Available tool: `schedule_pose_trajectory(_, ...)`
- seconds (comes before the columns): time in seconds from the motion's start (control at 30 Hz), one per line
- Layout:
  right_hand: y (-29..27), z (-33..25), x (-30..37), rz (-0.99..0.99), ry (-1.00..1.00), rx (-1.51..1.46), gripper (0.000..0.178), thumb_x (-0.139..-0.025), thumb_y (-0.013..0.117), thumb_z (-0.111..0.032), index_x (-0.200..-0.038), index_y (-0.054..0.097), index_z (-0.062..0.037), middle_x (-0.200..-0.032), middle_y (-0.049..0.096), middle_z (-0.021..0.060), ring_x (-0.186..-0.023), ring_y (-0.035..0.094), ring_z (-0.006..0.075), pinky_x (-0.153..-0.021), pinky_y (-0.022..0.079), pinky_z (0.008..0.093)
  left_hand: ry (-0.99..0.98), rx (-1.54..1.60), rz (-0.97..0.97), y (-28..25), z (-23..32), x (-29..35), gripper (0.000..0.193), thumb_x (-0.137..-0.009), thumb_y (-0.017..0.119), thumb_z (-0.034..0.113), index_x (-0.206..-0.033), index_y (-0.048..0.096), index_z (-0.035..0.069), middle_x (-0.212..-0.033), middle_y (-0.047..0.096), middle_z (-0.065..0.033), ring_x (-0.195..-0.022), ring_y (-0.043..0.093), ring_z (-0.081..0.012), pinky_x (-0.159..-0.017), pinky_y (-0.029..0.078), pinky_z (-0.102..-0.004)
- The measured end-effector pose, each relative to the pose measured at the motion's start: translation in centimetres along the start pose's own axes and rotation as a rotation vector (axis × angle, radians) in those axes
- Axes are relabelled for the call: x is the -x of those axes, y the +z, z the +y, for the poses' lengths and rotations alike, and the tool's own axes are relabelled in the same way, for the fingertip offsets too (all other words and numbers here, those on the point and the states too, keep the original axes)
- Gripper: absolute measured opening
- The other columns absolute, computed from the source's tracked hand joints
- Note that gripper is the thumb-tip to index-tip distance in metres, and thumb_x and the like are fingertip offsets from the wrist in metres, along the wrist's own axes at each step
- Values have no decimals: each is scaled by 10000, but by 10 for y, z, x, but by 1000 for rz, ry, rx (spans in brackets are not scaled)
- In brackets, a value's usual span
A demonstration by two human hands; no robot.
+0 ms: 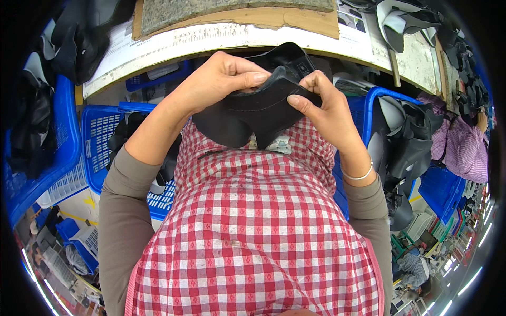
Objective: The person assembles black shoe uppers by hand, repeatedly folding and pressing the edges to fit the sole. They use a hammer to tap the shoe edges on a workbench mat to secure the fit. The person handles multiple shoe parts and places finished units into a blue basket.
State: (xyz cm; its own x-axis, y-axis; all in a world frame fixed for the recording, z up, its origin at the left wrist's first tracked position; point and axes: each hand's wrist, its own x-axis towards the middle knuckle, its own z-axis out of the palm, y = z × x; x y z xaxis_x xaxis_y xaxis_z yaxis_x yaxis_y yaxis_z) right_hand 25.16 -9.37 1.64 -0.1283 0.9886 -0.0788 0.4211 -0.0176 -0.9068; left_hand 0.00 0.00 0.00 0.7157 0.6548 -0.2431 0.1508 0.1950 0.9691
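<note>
A black leather shoe upper (258, 113) is held up in front of my chest, just short of the workbench edge. A line of stitching runs across its near panel, and part of its grey-blue inner side shows at the opening. My left hand (229, 79) pinches the upper's top edge between thumb and fingers, with some fingertips hidden behind the leather. On the other side, my right hand (324, 108) grips the edge, its thumb on the near face and fingers curled behind. The upper's lower part hangs against my red-and-white checked apron (253, 210).
Across the far side runs a white workbench (211, 42) with a board and grey slab (237, 13) on it. Blue plastic baskets (100, 142) with black pieces stand at left and right. More black uppers (406, 137) fill the right basket. A person's purple checked sleeve (464, 147) is at far right.
</note>
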Motion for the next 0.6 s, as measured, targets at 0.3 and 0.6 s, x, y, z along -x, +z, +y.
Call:
schedule_pose_trajectory(0.3,2,-2,1,36,-18,85,320,-902,827,-183,-1000,576,-11,-880,697,116,-810,676,203,-769,542,330,86,-167,13,16,13,-14,240,-994,662,46,-1207,746,-26,-1047,780,-59,-944,693,-91,-870,560,-253)
schedule_pose_trajectory(0.6,5,-4,2,110,10,122,450,-874,843,-212,-1185,570,-35,-868,692,113,-820,712,216,-731,545,330,168,-324,-9,14,21,-10,238,-973,652,7,-1188,753,-7,-1076,793,-94,-973,719,-131,-891,573,-289)
